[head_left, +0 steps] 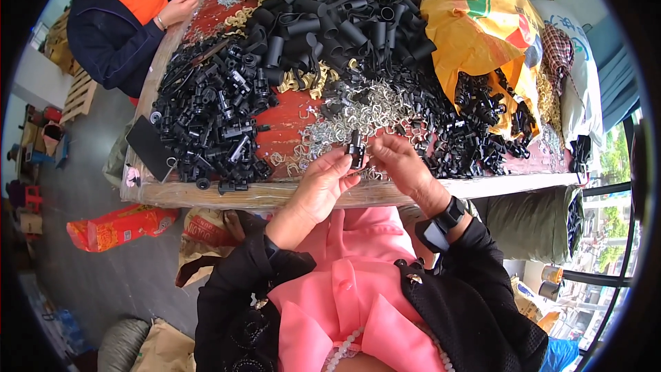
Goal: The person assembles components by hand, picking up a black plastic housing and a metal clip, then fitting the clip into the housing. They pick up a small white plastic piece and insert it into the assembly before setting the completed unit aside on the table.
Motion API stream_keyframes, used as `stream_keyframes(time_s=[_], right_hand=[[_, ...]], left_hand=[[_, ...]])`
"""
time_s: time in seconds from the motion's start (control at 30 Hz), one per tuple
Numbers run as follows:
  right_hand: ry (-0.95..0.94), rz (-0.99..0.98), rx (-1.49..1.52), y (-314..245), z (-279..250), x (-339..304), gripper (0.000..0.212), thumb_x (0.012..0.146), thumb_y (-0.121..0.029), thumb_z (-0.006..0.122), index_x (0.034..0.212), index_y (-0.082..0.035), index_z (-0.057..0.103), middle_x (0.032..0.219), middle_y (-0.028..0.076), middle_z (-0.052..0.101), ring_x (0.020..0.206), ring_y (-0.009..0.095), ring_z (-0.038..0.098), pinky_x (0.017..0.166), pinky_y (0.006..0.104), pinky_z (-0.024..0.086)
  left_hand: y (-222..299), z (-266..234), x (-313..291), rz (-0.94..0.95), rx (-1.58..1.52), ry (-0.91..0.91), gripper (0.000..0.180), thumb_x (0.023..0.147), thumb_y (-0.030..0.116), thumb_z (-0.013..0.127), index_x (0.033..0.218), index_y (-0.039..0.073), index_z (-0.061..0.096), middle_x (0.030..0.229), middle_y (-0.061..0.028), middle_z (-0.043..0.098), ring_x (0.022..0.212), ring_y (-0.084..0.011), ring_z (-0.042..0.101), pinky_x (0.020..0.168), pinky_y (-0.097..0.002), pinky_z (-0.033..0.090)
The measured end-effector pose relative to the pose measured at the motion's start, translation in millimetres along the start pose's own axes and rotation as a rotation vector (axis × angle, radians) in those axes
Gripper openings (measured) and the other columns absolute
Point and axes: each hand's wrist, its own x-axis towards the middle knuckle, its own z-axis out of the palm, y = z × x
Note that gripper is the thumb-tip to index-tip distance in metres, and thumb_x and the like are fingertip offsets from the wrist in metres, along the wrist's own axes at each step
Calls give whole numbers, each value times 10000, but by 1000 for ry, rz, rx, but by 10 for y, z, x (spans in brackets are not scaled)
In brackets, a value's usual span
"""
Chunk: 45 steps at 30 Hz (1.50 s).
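My left hand (322, 182) pinches a small black plastic part (356, 151) upright between thumb and fingers, just over the table's near edge. Close beside it, my right hand (407, 171) has its thumb and forefinger pressed together; whatever they hold is too small or hidden to make out. Beyond both hands spreads a heap of silvery U-shaped metal clips (372, 107). To the left of them lies a pile of black plastic assemblies (220, 107). Small black parts (458, 141) are heaped to the right.
Black tubes (323, 17) are piled at the back of the red table (282, 124), near brass-coloured pieces (315, 81). A yellow sack (475, 21) spills black parts at the right. A dark flat panel (149, 146) lies at the left corner. Another person (127, 21) works at the far left.
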Motion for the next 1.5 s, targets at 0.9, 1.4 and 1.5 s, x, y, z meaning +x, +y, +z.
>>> stream_keyframes(time_s=[0.9,1.4,1.5], right_hand=[[-105,-640,-705,-39,-7,-122,124,806,-141,547,781,-20,551,644,-3,530,574,52,472,496,214,393],[-97,-504,-196,-64,197,-245,127,792,-123,568,739,-9,556,631,-2,525,547,73,455,481,214,365],[4,-815,-731,-163,207,-278,76,757,-78,588,762,-12,552,636,55,532,550,167,506,522,270,401]], left_hand=[[122,13,-127,-99,-22,-128,255,825,176,510,1018,10,504,917,-82,577,757,-111,546,683,-236,451],[81,69,-164,-66,23,-63,221,815,90,516,1021,10,511,948,-76,569,815,-166,575,716,-240,465],[80,52,-160,-46,33,-58,222,812,89,520,1024,24,514,960,-72,567,835,-174,571,730,-251,463]])
